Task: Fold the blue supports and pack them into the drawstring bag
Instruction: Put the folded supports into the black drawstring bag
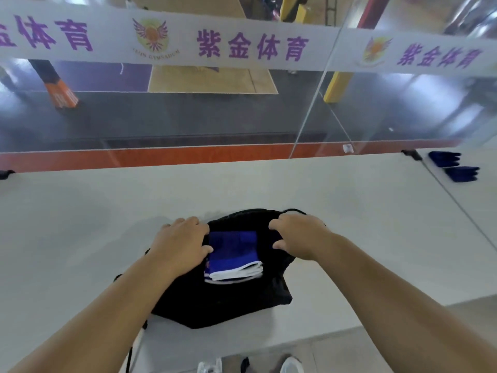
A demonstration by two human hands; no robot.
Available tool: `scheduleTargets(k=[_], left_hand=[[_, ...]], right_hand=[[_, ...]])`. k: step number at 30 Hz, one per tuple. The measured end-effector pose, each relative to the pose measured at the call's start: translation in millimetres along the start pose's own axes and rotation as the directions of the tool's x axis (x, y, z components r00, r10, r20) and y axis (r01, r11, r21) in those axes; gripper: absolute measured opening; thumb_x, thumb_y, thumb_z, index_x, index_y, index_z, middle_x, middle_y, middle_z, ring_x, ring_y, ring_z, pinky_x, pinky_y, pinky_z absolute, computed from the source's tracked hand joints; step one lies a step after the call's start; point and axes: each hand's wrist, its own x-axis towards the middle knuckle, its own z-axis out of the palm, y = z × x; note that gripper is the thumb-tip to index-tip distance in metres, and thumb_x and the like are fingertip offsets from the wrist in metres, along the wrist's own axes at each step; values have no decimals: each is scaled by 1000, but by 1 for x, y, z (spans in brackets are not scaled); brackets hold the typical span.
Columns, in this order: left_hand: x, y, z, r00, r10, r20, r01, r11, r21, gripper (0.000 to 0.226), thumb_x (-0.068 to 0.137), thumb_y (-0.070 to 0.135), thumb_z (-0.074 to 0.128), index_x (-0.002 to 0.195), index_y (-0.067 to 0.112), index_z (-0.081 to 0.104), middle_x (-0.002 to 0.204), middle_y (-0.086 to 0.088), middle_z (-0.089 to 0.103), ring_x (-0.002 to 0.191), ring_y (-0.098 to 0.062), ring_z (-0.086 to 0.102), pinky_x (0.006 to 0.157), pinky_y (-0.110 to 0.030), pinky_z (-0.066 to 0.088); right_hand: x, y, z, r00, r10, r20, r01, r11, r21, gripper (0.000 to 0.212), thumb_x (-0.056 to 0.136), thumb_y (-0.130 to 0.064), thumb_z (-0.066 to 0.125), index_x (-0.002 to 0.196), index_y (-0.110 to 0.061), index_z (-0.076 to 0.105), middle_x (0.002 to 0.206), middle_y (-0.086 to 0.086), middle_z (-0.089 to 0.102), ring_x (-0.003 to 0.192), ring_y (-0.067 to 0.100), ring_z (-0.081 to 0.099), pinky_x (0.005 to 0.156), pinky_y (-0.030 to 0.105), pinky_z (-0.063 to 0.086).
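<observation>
Two hands flanking folded supports

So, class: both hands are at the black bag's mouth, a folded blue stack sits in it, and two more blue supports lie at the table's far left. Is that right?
Not quite. The head view shows the two spare supports at the table's far right, not left. The rest holds: left hand and right hand at the bag mouth, with the blue stack in it.

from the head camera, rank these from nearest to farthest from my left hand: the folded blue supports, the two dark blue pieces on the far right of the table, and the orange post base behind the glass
1. Folded blue supports: touching the left hand, on the black bag.
2. Orange post base: far left, beyond the glass.
3. Two dark blue pieces: far right table edge.
</observation>
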Motion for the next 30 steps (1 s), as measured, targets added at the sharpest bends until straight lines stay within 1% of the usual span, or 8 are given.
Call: scheduleTargets(k=[3, 6, 9, 12, 16, 19, 22, 30], left_hand=[[8, 39, -7, 998, 65, 3, -65, 998, 27, 31, 89, 44, 52, 114, 25, 57, 114, 2, 57, 107, -22, 53, 84, -36, 44], [17, 87, -8, 993, 119, 2, -119, 992, 44, 32, 89, 44, 52, 113, 23, 57, 113, 2, 58, 103, -22, 57, 79, -35, 45], [24, 144, -2, 989, 146, 21, -147, 988, 52, 38, 90, 45, 51, 121, 23, 55, 117, 2, 57, 104, -21, 58, 82, -36, 49], [33, 205, 11, 984, 166, 60, -170, 983, 68, 39, 91, 45, 49, 122, 22, 55, 118, 3, 58, 102, -18, 59, 82, -36, 51], [46, 288, 27, 970, 210, 123, -220, 972, 80, 40, 92, 46, 48, 124, 22, 52, 121, 2, 58, 106, -19, 59, 83, -33, 49], [56, 339, 33, 964, 219, 147, -229, 972, 52, 42, 92, 46, 48, 129, 25, 49, 126, 3, 56, 112, -20, 58, 90, -36, 48], [69, 379, 37, 958, 225, 179, -237, 970, 47, 43, 92, 46, 48, 130, 26, 48, 128, 3, 55, 115, -19, 56, 94, -36, 47], [144, 452, 30, 943, 249, 221, -269, 961, 64, 41, 92, 46, 48, 127, 25, 50, 126, 4, 58, 113, -20, 58, 93, -36, 48]], right_hand=[[-28, 35, 1, 997, 73, -10, -72, 995, 74, 34, 91, -36, 55, 120, -20, 51, 118, -1, 57, 105, 24, 56, 76, 38, 48], [-59, 77, 7, 990, 138, -14, -136, 985, 108, 37, 91, -38, 54, 123, -20, 50, 121, 1, 56, 108, 25, 56, 81, 40, 49], [-93, 126, 21, 983, 181, 11, -181, 977, 114, 41, 92, -41, 53, 126, -19, 48, 123, 2, 55, 111, 25, 55, 85, 40, 48], [-125, 180, 38, 974, 215, 67, -221, 969, 109, 46, 93, -41, 52, 132, -19, 44, 126, 4, 53, 114, 26, 53, 88, 40, 47], [-165, 248, 57, 957, 264, 120, -279, 951, 132, 47, 93, -41, 51, 134, -19, 42, 128, 4, 51, 114, 26, 52, 91, 40, 46], [-190, 293, 71, 946, 290, 144, -310, 939, 150, 48, 93, -42, 51, 134, -20, 41, 130, 4, 51, 115, 26, 52, 91, 39, 45], [-207, 333, 82, 929, 323, 178, -353, 920, 170, 48, 93, -42, 52, 135, -23, 40, 132, 3, 49, 117, 25, 51, 91, 38, 43], [-201, 434, 85, 893, 403, 201, -447, 845, 292, 49, 91, -44, 54, 134, -25, 42, 131, 0, 52, 116, 22, 52, 93, 36, 44]])
